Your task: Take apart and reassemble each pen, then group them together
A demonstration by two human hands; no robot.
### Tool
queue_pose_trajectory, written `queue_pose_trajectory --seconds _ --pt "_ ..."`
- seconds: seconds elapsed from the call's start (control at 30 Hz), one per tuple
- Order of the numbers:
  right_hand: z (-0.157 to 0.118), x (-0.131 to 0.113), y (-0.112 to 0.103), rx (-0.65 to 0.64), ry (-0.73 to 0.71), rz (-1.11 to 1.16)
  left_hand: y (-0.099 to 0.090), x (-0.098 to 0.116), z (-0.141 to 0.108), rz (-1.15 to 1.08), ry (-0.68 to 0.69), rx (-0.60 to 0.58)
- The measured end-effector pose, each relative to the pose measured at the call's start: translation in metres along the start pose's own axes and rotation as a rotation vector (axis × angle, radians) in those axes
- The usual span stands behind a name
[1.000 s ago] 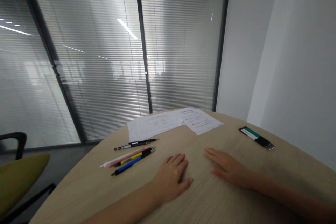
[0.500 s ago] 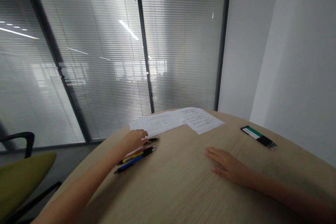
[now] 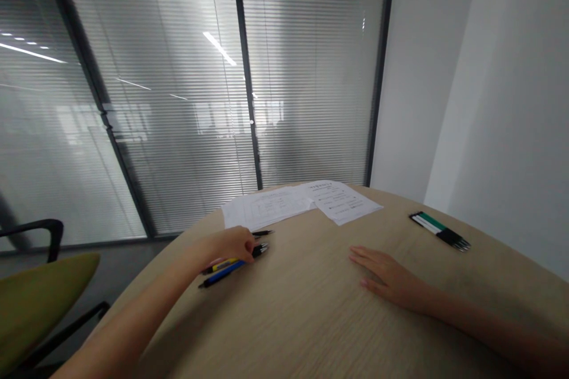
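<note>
Blue pen (image 3: 222,275), lower left, could be rolled by the curled left hand (image 3: 237,244), grip untellable; right hand (image 3: 383,272) spread.

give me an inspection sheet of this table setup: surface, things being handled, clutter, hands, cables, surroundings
Surface: pale wood-look table with a curved far edge
Things being handled: blue pen and yellow pen side by side, partly under the left hand; black pen just beyond it
Clutter: two printed sheets at the far edge; green, white and black bundle with metal tips at right
Hands: left fingers curled at the pens, grip unclear; right hand open, fingers extended, holding nothing
Cables: nothing seen
Surroundings: glass partition with blinds, white wall, green-seated chair at left
</note>
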State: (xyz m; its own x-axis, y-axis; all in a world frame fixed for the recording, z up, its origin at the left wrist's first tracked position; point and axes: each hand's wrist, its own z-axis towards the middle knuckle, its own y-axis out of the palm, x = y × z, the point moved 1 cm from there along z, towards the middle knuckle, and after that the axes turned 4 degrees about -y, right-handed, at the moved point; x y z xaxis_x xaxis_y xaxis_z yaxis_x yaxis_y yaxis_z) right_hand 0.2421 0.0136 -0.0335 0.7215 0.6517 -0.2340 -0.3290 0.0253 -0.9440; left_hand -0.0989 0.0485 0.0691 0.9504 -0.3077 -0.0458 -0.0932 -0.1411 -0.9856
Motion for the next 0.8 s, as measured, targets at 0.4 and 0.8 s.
queue_pose_trajectory --seconds 0.4,0.8 --pt "0.0 -0.003 -0.002 -0.018 -0.002 -0.027 0.006 0.006 -0.002 0.089 -0.019 0.056" --pt "0.001 -0.004 -0.001 0.037 -0.008 0.01 -0.002 0.012 -0.007 0.009 0.035 0.032"
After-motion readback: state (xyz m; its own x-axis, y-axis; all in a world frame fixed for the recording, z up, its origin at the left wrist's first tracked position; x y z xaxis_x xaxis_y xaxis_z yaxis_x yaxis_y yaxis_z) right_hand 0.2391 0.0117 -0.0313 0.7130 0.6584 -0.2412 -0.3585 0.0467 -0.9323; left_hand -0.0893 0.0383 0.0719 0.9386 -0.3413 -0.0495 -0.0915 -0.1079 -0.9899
